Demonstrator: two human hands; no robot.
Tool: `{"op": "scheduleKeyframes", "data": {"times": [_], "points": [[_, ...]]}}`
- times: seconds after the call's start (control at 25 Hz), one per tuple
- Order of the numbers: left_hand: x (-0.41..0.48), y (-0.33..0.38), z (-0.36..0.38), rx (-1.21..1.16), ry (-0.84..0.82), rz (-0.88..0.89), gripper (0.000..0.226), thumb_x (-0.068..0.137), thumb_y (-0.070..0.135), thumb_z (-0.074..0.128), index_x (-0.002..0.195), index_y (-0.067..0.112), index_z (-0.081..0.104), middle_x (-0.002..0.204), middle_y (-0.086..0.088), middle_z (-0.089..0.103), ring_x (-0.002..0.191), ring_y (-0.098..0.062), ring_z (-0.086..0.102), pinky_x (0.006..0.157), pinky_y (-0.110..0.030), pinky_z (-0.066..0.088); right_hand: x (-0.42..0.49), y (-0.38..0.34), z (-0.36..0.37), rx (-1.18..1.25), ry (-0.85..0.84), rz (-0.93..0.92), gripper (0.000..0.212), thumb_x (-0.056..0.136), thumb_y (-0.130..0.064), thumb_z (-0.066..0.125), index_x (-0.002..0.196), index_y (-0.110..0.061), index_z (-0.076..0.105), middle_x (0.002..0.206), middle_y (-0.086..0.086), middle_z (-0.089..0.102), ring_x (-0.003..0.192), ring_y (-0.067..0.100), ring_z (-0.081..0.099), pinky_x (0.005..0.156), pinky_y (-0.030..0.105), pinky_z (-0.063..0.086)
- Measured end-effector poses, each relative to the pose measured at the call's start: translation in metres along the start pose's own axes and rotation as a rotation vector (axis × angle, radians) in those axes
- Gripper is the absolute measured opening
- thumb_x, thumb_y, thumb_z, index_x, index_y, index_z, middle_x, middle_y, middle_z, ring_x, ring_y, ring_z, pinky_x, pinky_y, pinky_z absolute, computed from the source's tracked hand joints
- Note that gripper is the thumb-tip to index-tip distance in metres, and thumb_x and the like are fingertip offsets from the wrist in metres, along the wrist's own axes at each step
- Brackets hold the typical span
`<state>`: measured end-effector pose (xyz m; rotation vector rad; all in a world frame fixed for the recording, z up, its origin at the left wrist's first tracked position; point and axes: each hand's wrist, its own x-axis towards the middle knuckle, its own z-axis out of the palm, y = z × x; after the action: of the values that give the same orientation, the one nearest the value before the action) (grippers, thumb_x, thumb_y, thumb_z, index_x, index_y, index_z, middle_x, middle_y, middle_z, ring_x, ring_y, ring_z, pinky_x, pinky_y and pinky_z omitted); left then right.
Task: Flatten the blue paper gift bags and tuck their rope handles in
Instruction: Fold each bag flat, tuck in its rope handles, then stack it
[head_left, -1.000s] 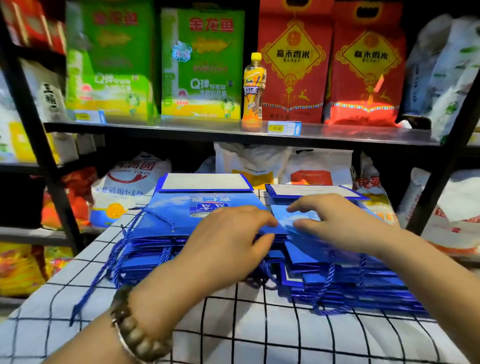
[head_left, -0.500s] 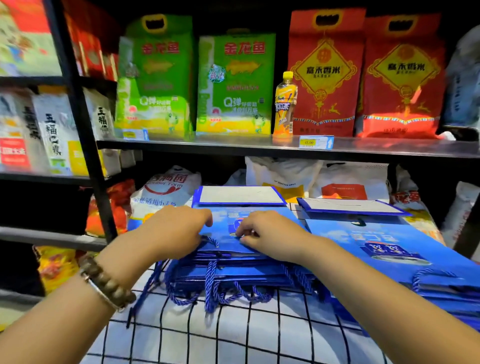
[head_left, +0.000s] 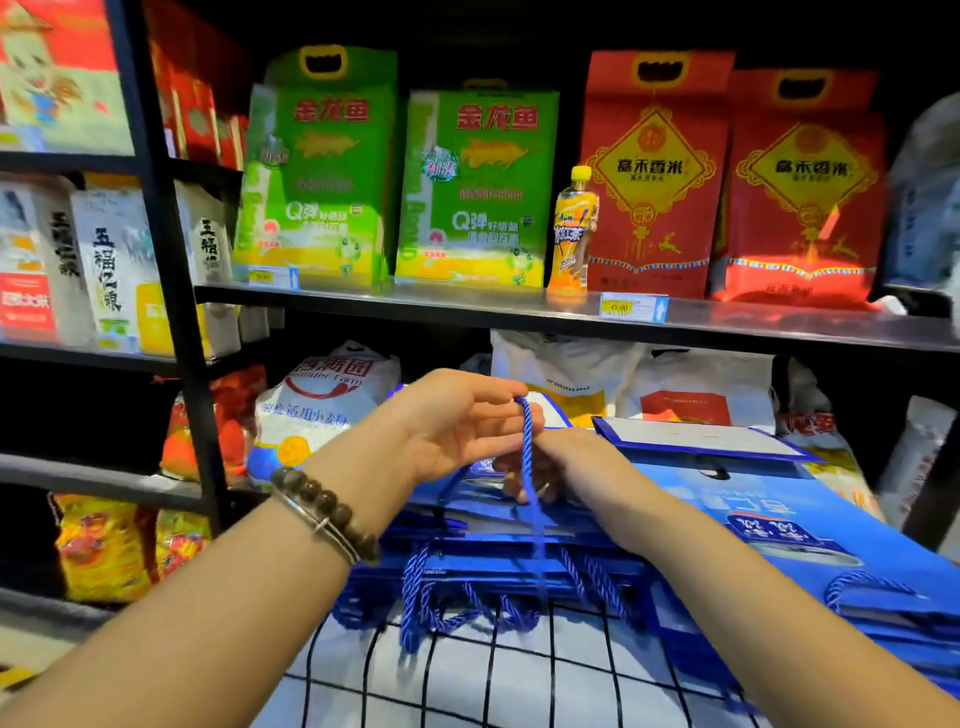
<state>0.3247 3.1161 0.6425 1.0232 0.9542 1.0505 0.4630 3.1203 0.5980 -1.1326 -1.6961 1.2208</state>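
Note:
A stack of flattened blue paper gift bags (head_left: 519, 564) lies on a checked cloth, with several rope loops hanging over its near edge. My left hand (head_left: 457, 423) is raised above the stack and pinches one blue rope handle (head_left: 530, 452), pulling it up taut. My right hand (head_left: 563, 465) sits just behind that rope, its fingers curled down at the edge of the top bag. A second stack of blue bags (head_left: 769, 525) lies to the right, its printed side up.
The white cloth with black checks (head_left: 467, 675) covers the work surface. A black metal shelf (head_left: 519, 306) stands right behind it, holding green and red rice packs and an orange drink bottle (head_left: 574, 236). Flour sacks (head_left: 322, 395) lie below. A black upright post (head_left: 176, 291) stands left.
My left hand has risen from the left stack, lifting one rope handle with it. My right hand has stayed on the top bag. The view has shifted left and closer.

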Motion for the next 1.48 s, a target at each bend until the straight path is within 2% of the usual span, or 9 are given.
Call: {"op": "scheduleKeyframes", "data": {"times": [0.12, 0.24, 0.36, 0.48, 0.68, 0.84, 0.96, 1.16, 1.48], "points": [[0.007, 0.002, 0.006, -0.163, 0.057, 0.01, 0.014, 0.092, 0.0, 0.043, 0.082, -0.002, 0.053, 0.047, -0.01, 0.061, 0.062, -0.018, 0.062, 0.06, -0.029, 0.055, -0.008, -0.004, -0.012, 0.229, -0.186, 0.012, 0.054, 0.095, -0.041, 0.029, 0.085, 0.0, 0.064, 0.072, 0.011, 0.068, 0.054, 0.017, 0.058, 0.052, 0.022, 0.04], [0.014, 0.0, 0.006, -0.187, 0.092, 0.035, 0.015, 0.092, -0.001, 0.041, 0.081, 0.0, 0.05, 0.038, -0.006, 0.053, 0.066, -0.019, 0.059, 0.076, -0.035, 0.049, -0.008, -0.005, -0.026, -0.031, -0.127, 0.016, 0.031, 0.069, -0.03, 0.065, 0.079, -0.001, 0.069, 0.067, 0.003, 0.066, 0.06, 0.015, 0.05, 0.063, 0.029, 0.036], [0.018, -0.007, 0.001, -0.198, 0.137, 0.053, 0.012, 0.091, -0.001, 0.042, 0.084, 0.0, 0.053, 0.064, -0.013, 0.06, 0.071, -0.02, 0.062, 0.064, -0.033, 0.056, -0.003, -0.011, -0.049, -0.346, -0.105, 0.05, 0.009, 0.079, -0.013, 0.065, 0.079, -0.004, 0.066, 0.063, -0.003, 0.06, 0.058, 0.01, 0.045, 0.052, 0.019, 0.033], [0.021, -0.017, -0.002, -0.134, 0.179, 0.075, 0.015, 0.09, 0.002, 0.045, 0.099, 0.003, 0.057, 0.093, -0.015, 0.061, 0.076, -0.02, 0.064, 0.061, -0.028, 0.056, 0.002, -0.018, -0.075, -0.421, -0.217, 0.12, 0.013, 0.087, -0.014, 0.06, 0.075, -0.009, 0.058, 0.063, -0.002, 0.064, 0.048, 0.007, 0.053, 0.045, 0.018, 0.036], [0.01, -0.044, -0.008, 0.75, 0.036, 0.189, 0.053, 0.088, 0.026, 0.054, 0.136, 0.034, 0.033, 0.107, 0.005, 0.063, 0.082, -0.011, 0.059, 0.075, -0.021, 0.047, 0.019, -0.009, -0.088, -0.209, -0.254, 0.151, 0.012, 0.082, 0.006, 0.058, 0.08, -0.006, 0.06, 0.067, 0.007, 0.067, 0.051, 0.013, 0.062, 0.048, 0.02, 0.048], [-0.001, -0.049, -0.011, 1.37, -0.015, 0.223, 0.036, 0.081, 0.052, 0.053, 0.109, 0.031, 0.059, 0.104, 0.01, 0.063, 0.097, -0.011, 0.056, 0.09, -0.028, 0.045, 0.025, 0.008, -0.086, -0.155, -0.203, 0.072, 0.022, 0.059, 0.006, 0.066, 0.074, -0.01, 0.067, 0.063, 0.003, 0.065, 0.05, 0.01, 0.058, 0.046, 0.018, 0.044], [0.002, -0.041, -0.008, 1.509, 0.119, 0.207, 0.038, 0.084, 0.054, 0.048, 0.096, 0.023, 0.066, 0.097, 0.002, 0.065, 0.093, -0.016, 0.057, 0.082, -0.029, 0.047, 0.027, 0.031, -0.078, 0.013, -0.071, 0.055, 0.021, 0.067, 0.012, 0.068, 0.077, -0.006, 0.062, 0.06, 0.006, 0.063, 0.049, 0.013, 0.058, 0.041, 0.019, 0.041], [0.014, -0.057, 0.029, 1.535, 0.175, 0.363, 0.035, 0.085, 0.054, 0.048, 0.102, 0.029, 0.064, 0.103, 0.004, 0.062, 0.097, -0.014, 0.056, 0.08, -0.026, 0.044, 0.025, 0.047, -0.079, 0.153, -0.033, 0.042, 0.018, 0.083, 0.012, 0.051, 0.08, -0.005, 0.055, 0.073, 0.017, 0.069, 0.054, 0.02, 0.064, 0.045, 0.02, 0.049], [0.008, -0.091, 0.026, 1.52, 0.239, 0.465, 0.056, 0.077, 0.073, 0.04, 0.126, 0.044, 0.04, 0.132, 0.022, 0.037, 0.122, 0.001, 0.037, 0.092, -0.02, 0.034, 0.016, 0.045, -0.081, 0.06, -0.088, 0.006, 0.023, 0.062, 0.008, 0.07, 0.08, -0.005, 0.062, 0.068, 0.008, 0.07, 0.056, 0.015, 0.065, 0.05, 0.02, 0.049]]}}
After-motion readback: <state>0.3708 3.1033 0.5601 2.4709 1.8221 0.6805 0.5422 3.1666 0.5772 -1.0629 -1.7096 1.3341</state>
